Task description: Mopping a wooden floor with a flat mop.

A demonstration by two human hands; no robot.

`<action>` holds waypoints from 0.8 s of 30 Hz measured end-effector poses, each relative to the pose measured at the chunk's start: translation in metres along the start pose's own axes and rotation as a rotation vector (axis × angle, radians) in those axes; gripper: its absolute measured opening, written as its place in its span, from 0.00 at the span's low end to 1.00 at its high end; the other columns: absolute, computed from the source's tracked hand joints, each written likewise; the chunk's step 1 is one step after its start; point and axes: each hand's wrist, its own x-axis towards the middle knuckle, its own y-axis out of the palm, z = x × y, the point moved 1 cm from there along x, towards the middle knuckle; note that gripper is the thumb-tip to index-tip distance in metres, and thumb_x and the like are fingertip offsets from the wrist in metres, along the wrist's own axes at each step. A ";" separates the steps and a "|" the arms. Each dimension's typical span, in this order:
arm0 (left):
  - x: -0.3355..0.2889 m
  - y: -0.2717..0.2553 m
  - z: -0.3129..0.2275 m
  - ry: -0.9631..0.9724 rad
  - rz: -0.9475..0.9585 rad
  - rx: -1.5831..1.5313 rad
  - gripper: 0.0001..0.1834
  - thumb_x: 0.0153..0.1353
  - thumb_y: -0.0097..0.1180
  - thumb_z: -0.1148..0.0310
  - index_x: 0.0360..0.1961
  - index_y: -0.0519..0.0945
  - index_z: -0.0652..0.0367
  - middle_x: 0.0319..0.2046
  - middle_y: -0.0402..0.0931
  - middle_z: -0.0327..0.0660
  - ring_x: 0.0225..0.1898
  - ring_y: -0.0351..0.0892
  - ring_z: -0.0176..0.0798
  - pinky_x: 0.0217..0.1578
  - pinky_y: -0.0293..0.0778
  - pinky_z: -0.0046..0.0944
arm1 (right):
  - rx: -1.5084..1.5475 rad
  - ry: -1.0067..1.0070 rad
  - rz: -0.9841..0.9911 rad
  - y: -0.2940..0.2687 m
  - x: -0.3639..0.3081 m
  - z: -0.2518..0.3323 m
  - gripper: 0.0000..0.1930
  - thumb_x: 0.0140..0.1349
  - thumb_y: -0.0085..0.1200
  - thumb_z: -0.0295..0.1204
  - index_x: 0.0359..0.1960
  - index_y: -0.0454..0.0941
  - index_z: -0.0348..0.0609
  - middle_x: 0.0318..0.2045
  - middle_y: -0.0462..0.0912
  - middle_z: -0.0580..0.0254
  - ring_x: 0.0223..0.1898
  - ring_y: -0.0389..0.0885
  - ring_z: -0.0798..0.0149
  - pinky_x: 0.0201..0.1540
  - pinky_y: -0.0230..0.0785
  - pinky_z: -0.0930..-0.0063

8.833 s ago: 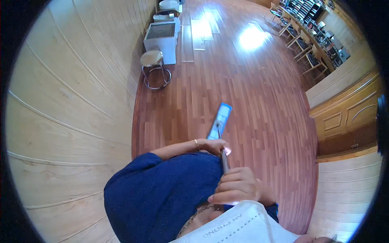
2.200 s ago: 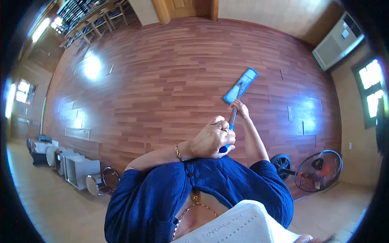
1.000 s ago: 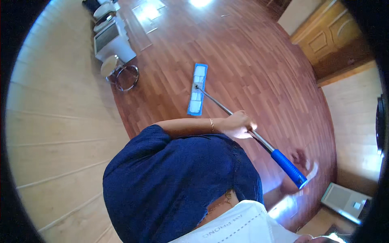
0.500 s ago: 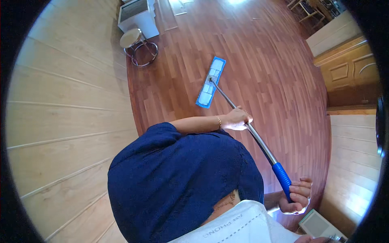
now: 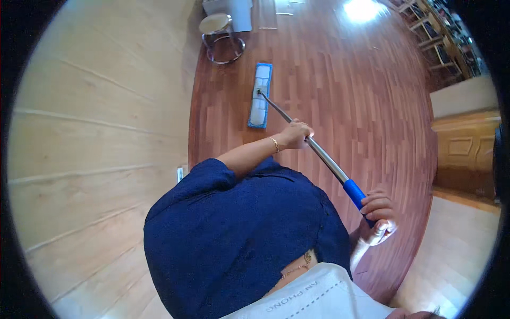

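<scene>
Step, apparently: mopping the floor [image 5: 350,101]. Left hand [image 5: 296,134] grips the mop shaft [image 5: 327,159]; right hand [image 5: 379,213] curls around its blue handgrip [image 5: 355,194]. Next stroke calls for level mop pad [image 5: 258,115] contact.

An indoor room [image 5: 340,101], though home or business is unclear — plank floor [image 5: 340,80], panelled wall [image 5: 106,133], wooden door [image 5: 461,151], chairs [image 5: 431,41], stool [image 5: 215,23]

At centre, a shiny metal pole [image 5: 326,159] links a plastic-looking handle [image 5: 355,195] and a cloth mop pad [image 5: 258,115] over glossy wood-look flooring [image 5: 356,117].
</scene>
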 end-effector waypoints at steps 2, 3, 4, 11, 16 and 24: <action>-0.011 -0.003 0.005 -0.019 -0.053 0.017 0.13 0.53 0.59 0.59 0.18 0.73 0.51 0.23 0.77 0.41 0.33 0.78 0.48 0.37 0.65 0.48 | 0.083 0.051 0.081 -0.003 0.005 -0.004 0.24 0.66 0.49 0.48 0.18 0.71 0.42 0.16 0.76 0.60 0.24 0.79 0.59 0.36 0.68 0.59; -0.017 -0.002 0.005 -0.042 -0.066 0.024 0.13 0.53 0.59 0.59 0.18 0.73 0.51 0.23 0.77 0.41 0.33 0.78 0.48 0.37 0.65 0.48 | 0.103 0.052 0.100 -0.005 0.007 -0.005 0.24 0.66 0.49 0.48 0.18 0.71 0.42 0.16 0.76 0.60 0.24 0.79 0.59 0.36 0.68 0.59; -0.023 -0.008 0.002 -0.068 -0.050 0.059 0.12 0.53 0.59 0.58 0.19 0.74 0.51 0.23 0.77 0.42 0.33 0.78 0.48 0.38 0.65 0.48 | 0.119 0.062 0.132 -0.008 0.006 -0.006 0.24 0.65 0.50 0.47 0.18 0.72 0.42 0.16 0.77 0.60 0.24 0.79 0.58 0.36 0.68 0.59; -0.080 -0.024 -0.006 -0.248 -0.065 0.056 0.05 0.45 0.56 0.64 0.19 0.76 0.52 0.24 0.77 0.45 0.35 0.78 0.51 0.40 0.67 0.50 | 0.252 0.050 0.423 0.000 0.026 -0.010 0.22 0.65 0.48 0.47 0.20 0.75 0.44 0.20 0.80 0.59 0.26 0.80 0.59 0.37 0.67 0.61; -0.118 -0.033 -0.024 -0.337 -0.047 -0.023 0.07 0.47 0.56 0.63 0.20 0.76 0.53 0.24 0.78 0.48 0.34 0.78 0.54 0.37 0.72 0.53 | 0.331 -0.008 0.571 0.008 0.037 -0.009 0.22 0.63 0.48 0.49 0.22 0.77 0.44 0.19 0.80 0.60 0.25 0.80 0.59 0.36 0.67 0.62; -0.162 -0.038 -0.056 -0.375 -0.068 -0.019 0.15 0.55 0.54 0.57 0.20 0.76 0.56 0.27 0.78 0.51 0.32 0.79 0.57 0.33 0.72 0.55 | 0.811 0.005 0.976 0.025 0.053 -0.010 0.18 0.61 0.52 0.45 0.21 0.77 0.45 0.20 0.82 0.61 0.27 0.82 0.59 0.38 0.71 0.62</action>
